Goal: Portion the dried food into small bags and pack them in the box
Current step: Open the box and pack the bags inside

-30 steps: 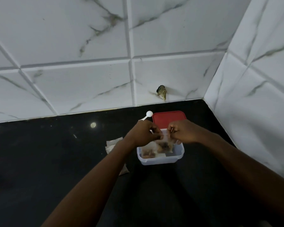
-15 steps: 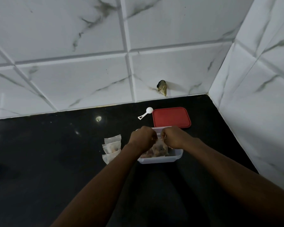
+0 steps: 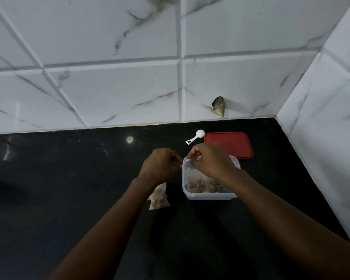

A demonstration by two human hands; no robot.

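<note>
Left hand (image 3: 162,164) just let go and slid left, curled, can't tell if it's holding anything. Right hand (image 3: 210,161) alone pinches the small bag (image 3: 194,175) into the box (image 3: 210,196), so it looks nearly packed.

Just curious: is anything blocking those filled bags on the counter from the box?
Nothing lies on the counter between the filled bags and the box, and the red lid is off, behind it. Only the right hand, pinching another bag, hovers over the opening.
</note>
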